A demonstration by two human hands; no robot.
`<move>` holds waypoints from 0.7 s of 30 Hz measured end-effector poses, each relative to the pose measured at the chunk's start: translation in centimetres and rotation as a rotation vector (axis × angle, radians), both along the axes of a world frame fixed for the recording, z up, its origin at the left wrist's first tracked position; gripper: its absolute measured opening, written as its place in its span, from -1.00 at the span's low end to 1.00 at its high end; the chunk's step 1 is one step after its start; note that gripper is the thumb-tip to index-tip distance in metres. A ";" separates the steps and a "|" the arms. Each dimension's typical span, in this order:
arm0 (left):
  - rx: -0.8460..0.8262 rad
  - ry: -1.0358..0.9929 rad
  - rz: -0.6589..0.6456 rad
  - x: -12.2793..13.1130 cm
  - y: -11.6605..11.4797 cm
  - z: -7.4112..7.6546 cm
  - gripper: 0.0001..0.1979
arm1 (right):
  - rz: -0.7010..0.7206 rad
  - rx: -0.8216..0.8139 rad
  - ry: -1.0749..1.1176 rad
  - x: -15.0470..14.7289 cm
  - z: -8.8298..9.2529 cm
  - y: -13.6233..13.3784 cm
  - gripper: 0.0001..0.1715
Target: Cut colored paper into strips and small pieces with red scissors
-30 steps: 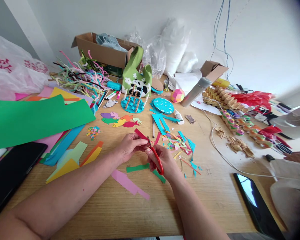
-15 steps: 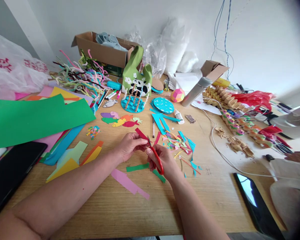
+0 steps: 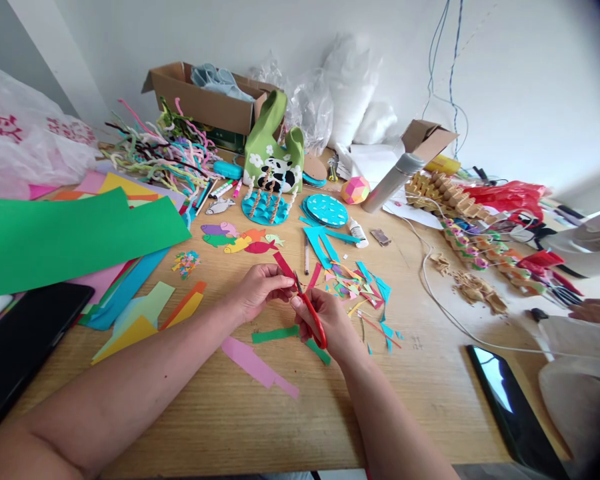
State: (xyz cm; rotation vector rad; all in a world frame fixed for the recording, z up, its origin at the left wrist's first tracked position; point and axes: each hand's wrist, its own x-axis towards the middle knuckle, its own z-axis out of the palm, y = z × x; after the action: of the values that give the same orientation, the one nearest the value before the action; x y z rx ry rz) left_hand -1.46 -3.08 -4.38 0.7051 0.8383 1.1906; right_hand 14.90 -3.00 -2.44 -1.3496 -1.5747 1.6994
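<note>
My left hand [image 3: 264, 291] pinches a red paper strip [image 3: 283, 263], whose far end sticks out past the fingers. In my right hand [image 3: 330, 323] are red-handled scissors [image 3: 314, 315], their blades pointing up and left against the strip at my left fingertips. Under and beside my hands lie a green paper strip [image 3: 275, 335] and a pink paper piece [image 3: 260, 367]. Paper scraps [image 3: 353, 283] of many colours are scattered to the right. Beyond my hands are several cut-out paper fish [image 3: 237, 245] and a pen [image 3: 307, 257].
Green paper sheets [image 3: 70, 240] and a black tablet-like device [image 3: 25, 347] lie at left. Farther back stand a panda bag [image 3: 275, 157], blue discs [image 3: 326, 211] and a grey bottle [image 3: 395, 181]. A phone [image 3: 510, 400] and white cable [image 3: 445, 310] are at right, near another person's hand [image 3: 597, 312].
Both hands stay nearly in place. The red strip and the scissors have shifted only slightly.
</note>
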 end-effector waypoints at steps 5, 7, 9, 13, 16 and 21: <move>0.030 0.050 -0.007 -0.3 0.1 -0.2 -0.90 | 0.005 -0.007 -0.017 -0.1 0.3 -0.1 -0.46; 0.030 0.056 -0.008 -0.3 0.1 -0.2 -0.90 | 0.000 -0.010 -0.012 -0.1 0.3 -0.1 -0.45; 0.027 0.055 -0.009 -0.3 0.1 -0.1 -0.89 | -0.004 -0.017 -0.010 -0.2 0.4 -0.1 -0.45; 0.022 0.056 -0.007 -0.3 0.1 -0.1 -0.88 | -0.007 -0.024 -0.007 -0.2 0.4 -0.2 -0.44; 0.011 0.062 -0.002 -0.2 0.1 0.0 -0.87 | -0.006 -0.021 0.000 -0.3 0.3 -0.2 -0.44; -0.010 0.057 0.004 -0.2 0.1 0.0 -0.86 | -0.012 -0.021 0.006 -0.3 0.2 -0.2 -0.43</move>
State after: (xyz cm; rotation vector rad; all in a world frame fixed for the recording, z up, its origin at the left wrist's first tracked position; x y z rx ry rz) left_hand -1.65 -2.94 -4.36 0.7327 0.8928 1.1741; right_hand 14.65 -3.19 -2.25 -1.3602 -1.5462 1.7163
